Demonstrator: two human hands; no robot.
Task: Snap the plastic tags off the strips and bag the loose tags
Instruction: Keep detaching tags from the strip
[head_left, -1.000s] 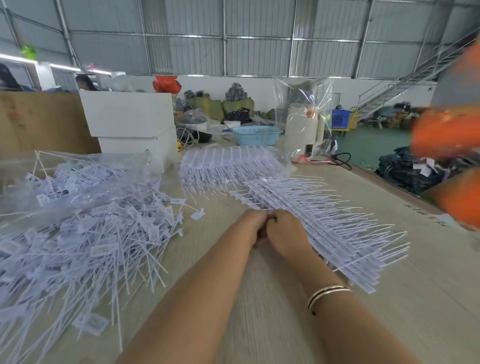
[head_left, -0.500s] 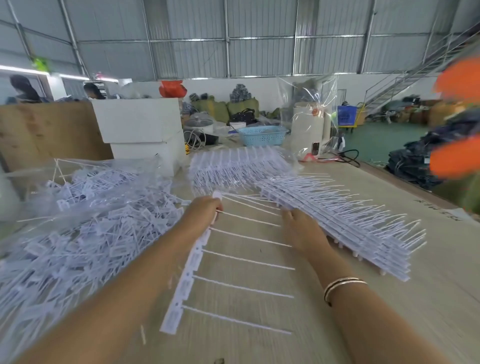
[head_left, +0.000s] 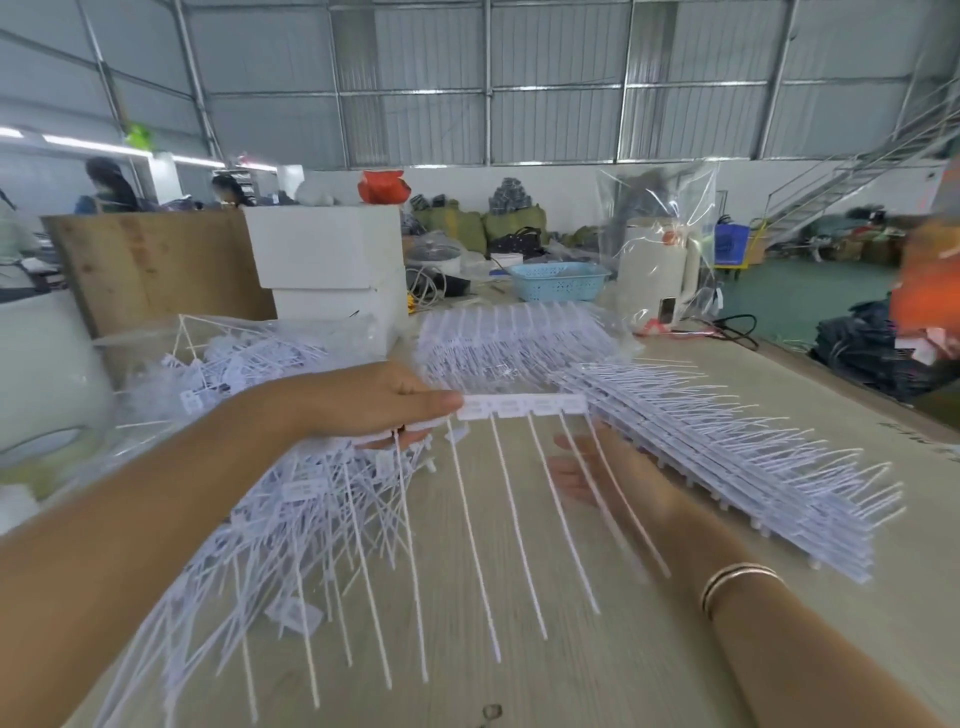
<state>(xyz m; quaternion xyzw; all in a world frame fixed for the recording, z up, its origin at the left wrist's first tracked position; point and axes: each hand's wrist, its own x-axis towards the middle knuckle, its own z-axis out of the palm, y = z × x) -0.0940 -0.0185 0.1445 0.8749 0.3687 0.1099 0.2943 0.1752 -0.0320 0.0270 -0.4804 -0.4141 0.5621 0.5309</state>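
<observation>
From the head camera we see the left hand (head_left: 374, 405) pinching one end of a strip (head_left: 519, 406) of white plastic tags between thumb and fingers, held above the table (head_left: 597, 670); the strip juts out to the right of that hand and its long thin tails hang down toward us. The right hand (head_left: 597, 467) lies below and to the right of the strip, behind the hanging tails, fingers straight and relaxed, gripping nothing we can make out.

Just right of the right hand, a stack of unbroken strips (head_left: 727, 457) rests on the table. Under and to the left of the left hand spreads a heap of loose tags (head_left: 291, 519). Beyond that hand's wrist, a clear plastic bag (head_left: 249, 353) holds more loose tags. Further beyond the hands, a blue basket (head_left: 558, 280) stands on the table; we cannot tell its contents.
</observation>
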